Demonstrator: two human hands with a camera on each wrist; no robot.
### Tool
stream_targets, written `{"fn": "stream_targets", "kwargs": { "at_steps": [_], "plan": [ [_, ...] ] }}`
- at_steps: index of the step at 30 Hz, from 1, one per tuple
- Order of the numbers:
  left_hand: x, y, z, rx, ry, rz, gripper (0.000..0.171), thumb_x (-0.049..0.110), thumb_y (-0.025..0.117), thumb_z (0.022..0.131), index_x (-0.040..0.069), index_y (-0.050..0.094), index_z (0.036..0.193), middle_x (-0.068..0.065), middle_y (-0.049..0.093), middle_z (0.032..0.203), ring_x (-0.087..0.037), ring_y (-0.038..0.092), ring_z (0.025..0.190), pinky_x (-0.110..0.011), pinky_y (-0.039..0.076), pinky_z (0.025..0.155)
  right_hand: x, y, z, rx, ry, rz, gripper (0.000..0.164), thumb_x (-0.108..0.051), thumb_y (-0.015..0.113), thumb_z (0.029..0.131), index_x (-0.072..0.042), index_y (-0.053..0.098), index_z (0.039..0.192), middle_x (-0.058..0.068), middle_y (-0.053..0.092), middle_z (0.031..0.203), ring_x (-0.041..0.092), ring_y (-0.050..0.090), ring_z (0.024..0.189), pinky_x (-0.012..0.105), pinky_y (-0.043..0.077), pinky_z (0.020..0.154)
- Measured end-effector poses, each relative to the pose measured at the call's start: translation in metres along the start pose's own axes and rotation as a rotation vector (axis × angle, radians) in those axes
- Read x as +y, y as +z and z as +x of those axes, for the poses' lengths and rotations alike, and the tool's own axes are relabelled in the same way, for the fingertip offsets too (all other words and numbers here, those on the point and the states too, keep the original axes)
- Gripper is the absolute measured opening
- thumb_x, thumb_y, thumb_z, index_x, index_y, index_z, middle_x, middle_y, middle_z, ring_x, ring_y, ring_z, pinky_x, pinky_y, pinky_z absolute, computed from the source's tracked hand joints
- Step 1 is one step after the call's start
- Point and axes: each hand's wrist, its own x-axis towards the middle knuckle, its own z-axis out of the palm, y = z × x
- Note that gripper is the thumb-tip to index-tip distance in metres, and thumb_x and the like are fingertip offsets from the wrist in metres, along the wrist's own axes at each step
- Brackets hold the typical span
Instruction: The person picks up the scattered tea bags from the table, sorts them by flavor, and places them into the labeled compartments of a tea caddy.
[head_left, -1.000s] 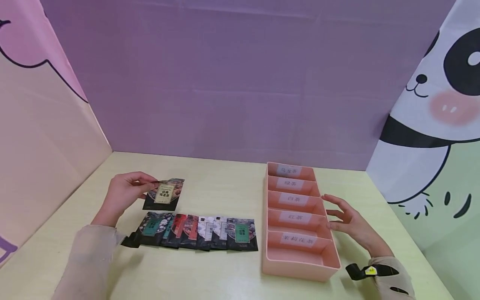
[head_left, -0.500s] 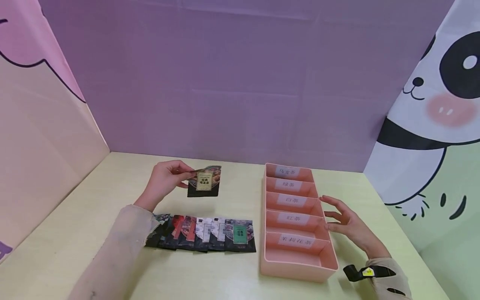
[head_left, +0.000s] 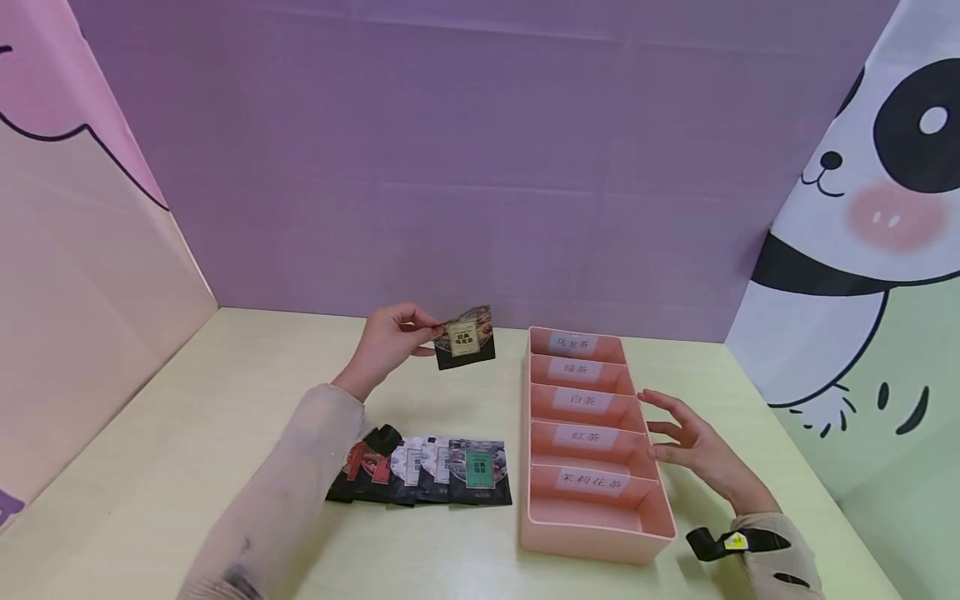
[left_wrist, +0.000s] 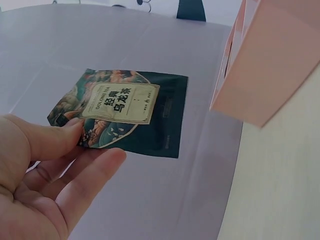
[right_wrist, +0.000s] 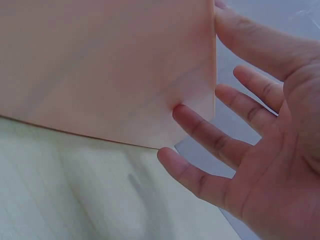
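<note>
L hand (head_left: 384, 346) pinches the oolong tea pkt (head_left: 465, 340) betw. thumb & fingers at its 9 o'clock edge. Pkt is up off the table (head_left: 120, 450), slightly tilted, label facing the head cam; it's at approx. 10 o'clock from the pink box (head_left: 585, 540), outside all compartments. L wrist cam: label reads OOLONG TEA, box at approx. 2 o'clock from pkt.

R hand (head_left: 697, 454) is at the box's 3 o'clock side, fingers spread; at least 1 fingertip looks to touch the outer wall (R wrist cam shows it best). Box has 5 compartments lined up 12 to 6 o'clock, each w/ a label strip (head_left: 582, 402) w/ Chinese chars.

Pkt row (head_left: 480, 471) lies overlapping on table, approx. 9 o'clock from box: 1 green-label pkt at its 3 o'clock end, then 2 white, 2 red. Its 9 o'clock end is behind the L sleeve (head_left: 288, 483), can't tell the total qty. Purple backdrop (head_left: 480, 167) at 12 o'clock, panda print (head_left: 911, 142) approx. 2 o'clock.
</note>
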Motion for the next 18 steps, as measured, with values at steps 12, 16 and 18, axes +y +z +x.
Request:
{"fn": "stream_targets", "kwargs": {
  "at_steps": [12,16,18],
  "plan": [
    [0.019,0.045,0.026,-0.073,0.031,0.006,0.004,-0.006,0.065,0.092,-0.003,0.068,0.091,-0.018,0.067,0.101,-0.031,0.070,0.095,-0.035,0.059,0.072,-0.002,0.002,-0.001,0.010,0.001,0.003,0.069,0.001,0.063,0.094,-0.010,0.030,0.154,-0.014,0.036,0.145,0.006,0.057,0.118,0.029,0.052,0.089],
    [0.024,0.064,0.034,-0.098,0.054,0.050,0.004,-0.004,0.067,0.091,0.000,0.068,0.089,-0.016,0.067,0.098,-0.030,0.070,0.093,-0.033,0.059,0.070,-0.002,0.002,-0.002,0.016,0.001,0.000,0.069,0.001,0.063,0.094,-0.013,0.032,0.154,-0.014,0.037,0.145,0.006,0.057,0.118,0.029,0.051,0.089],
    [0.025,0.074,0.038,-0.107,0.068,0.064,0.007,-0.003,0.068,0.091,0.002,0.068,0.087,-0.016,0.066,0.097,-0.031,0.069,0.092,-0.031,0.059,0.069,-0.003,0.002,-0.003,0.022,0.008,-0.009,0.069,0.001,0.064,0.094,-0.016,0.033,0.154,-0.012,0.036,0.146,0.006,0.056,0.118,0.029,0.051,0.089]
  ]
}}
